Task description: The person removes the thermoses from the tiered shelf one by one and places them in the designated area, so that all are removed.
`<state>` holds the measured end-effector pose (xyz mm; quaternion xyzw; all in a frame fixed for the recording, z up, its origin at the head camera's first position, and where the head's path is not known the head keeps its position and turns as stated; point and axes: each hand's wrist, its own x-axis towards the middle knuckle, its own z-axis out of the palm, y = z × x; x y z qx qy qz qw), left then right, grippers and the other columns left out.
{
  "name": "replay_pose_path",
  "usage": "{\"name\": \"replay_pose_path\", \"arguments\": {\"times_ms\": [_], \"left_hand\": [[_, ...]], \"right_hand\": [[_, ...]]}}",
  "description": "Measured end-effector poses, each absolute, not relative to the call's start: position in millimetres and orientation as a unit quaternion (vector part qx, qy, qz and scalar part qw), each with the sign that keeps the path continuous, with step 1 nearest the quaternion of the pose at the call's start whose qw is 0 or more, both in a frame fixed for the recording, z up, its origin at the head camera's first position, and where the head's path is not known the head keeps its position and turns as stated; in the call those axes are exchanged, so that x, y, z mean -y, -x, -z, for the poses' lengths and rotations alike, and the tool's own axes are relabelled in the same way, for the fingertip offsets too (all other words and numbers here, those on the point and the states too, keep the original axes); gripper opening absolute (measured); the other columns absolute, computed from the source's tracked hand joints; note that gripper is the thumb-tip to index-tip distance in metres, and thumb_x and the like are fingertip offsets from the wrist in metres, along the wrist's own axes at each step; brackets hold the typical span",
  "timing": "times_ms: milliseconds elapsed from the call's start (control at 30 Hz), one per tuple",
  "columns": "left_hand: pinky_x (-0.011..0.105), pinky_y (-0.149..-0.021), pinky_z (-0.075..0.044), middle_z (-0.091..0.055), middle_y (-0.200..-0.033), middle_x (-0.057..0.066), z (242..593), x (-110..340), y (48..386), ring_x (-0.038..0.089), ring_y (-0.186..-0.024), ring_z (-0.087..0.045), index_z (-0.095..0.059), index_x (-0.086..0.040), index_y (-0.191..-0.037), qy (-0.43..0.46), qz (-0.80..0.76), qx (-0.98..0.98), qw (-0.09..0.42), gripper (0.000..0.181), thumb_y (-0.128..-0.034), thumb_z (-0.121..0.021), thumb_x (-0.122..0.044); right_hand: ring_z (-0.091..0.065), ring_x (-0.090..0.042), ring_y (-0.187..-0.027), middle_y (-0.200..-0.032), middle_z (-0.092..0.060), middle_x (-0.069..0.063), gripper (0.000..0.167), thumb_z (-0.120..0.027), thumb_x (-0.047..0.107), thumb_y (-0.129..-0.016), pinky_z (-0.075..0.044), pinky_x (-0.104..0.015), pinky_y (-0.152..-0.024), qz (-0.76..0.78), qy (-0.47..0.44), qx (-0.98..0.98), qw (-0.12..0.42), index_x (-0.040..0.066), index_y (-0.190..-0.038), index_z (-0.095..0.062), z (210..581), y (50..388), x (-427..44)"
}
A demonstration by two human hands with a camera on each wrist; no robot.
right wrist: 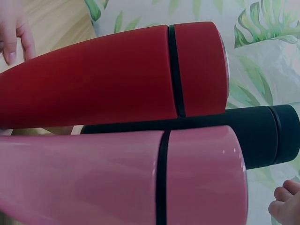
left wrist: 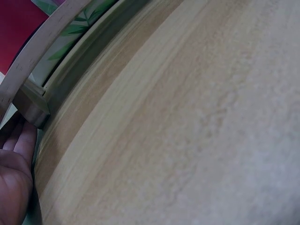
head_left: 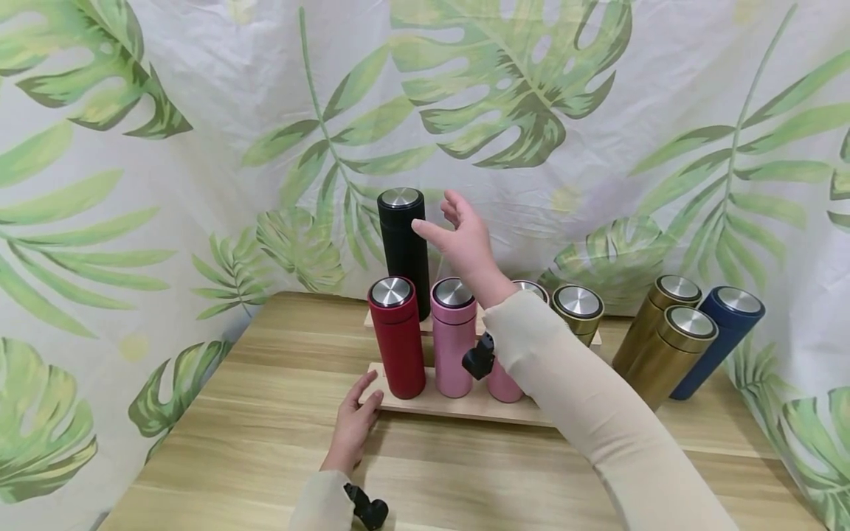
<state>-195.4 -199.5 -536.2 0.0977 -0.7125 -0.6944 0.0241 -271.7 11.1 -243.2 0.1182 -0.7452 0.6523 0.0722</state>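
Observation:
In the head view my right hand (head_left: 465, 240) is raised beside the upper part of a black bottle (head_left: 406, 251), fingers loosely bent and apart, holding nothing; whether the thumb touches it I cannot tell. The black bottle stands upright on the rear wooden board (head_left: 369, 321). My left hand (head_left: 355, 424) rests at the left end of the front board (head_left: 432, 405), its fingers against the edge. On that front board stand a red bottle (head_left: 398, 339) and two pink bottles (head_left: 454, 343). The right wrist view shows the right fingertips (right wrist: 287, 201) near the black bottle (right wrist: 243, 133).
A gold-lidded bottle (head_left: 579, 310) is partly hidden behind my right sleeve. Farther right, two gold bottles (head_left: 677, 350) and a blue bottle (head_left: 720, 335) stand on the table (head_left: 265, 413). A leaf-patterned cloth (head_left: 219, 88) hangs behind.

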Motion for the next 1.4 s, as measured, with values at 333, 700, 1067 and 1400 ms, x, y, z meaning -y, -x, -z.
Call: {"name": "replay_pose_path", "arguments": {"times_ms": [333, 700, 1067, 1400], "left_hand": [[0.035, -0.091, -0.047, -0.035, -0.143, 0.006, 537.0, 197.4, 197.1, 0.019, -0.106, -0.048, -0.048, -0.018, -0.135, -0.101, 0.697, 0.709, 0.03, 0.044, -0.0921, -0.057, -0.017], [0.038, -0.093, -0.045, -0.033, -0.145, 0.006, 534.0, 199.3, 198.2, 0.021, -0.112, -0.046, -0.047, -0.019, -0.135, -0.1, 0.698, 0.709, 0.032, 0.044, -0.0921, -0.058, -0.017], [0.036, -0.091, -0.047, -0.036, -0.143, 0.006, 534.8, 201.3, 197.1, 0.02, -0.106, -0.049, -0.048, -0.018, -0.135, -0.098, 0.691, 0.715, 0.036, 0.045, -0.0909, -0.06, -0.023], [0.039, -0.095, -0.044, -0.033, -0.145, 0.007, 537.5, 200.9, 194.0, 0.023, -0.115, -0.047, -0.047, -0.018, -0.136, -0.1, 0.7, 0.707, 0.027, 0.046, -0.0919, -0.058, -0.021]], "right_hand": [[-0.035, -0.02, -0.133, -0.145, -0.037, -0.009, 0.073, -0.069, 0.023, -0.083, -0.032, -0.033, -0.108, -0.638, -0.107, 0.76, 0.061, 0.012, -0.144, -0.031, 241.1, 281.7, 4.4], [-0.037, -0.023, -0.131, -0.143, -0.041, -0.01, 0.072, -0.072, 0.016, -0.08, -0.032, -0.035, -0.108, -0.653, -0.096, 0.748, 0.068, 0.011, -0.142, -0.036, 250.5, 291.4, 21.6], [-0.042, -0.021, -0.126, -0.139, -0.045, -0.008, 0.077, -0.075, 0.01, -0.077, -0.035, -0.038, -0.105, -0.631, -0.104, 0.767, 0.053, 0.016, -0.141, -0.033, 257.3, 296.5, 26.1], [-0.048, -0.023, -0.117, -0.131, -0.05, -0.01, 0.077, -0.076, 0.01, -0.074, -0.037, -0.04, -0.102, -0.617, -0.093, 0.779, 0.061, 0.014, -0.139, -0.035, 266.2, 296.5, 28.3]]}}
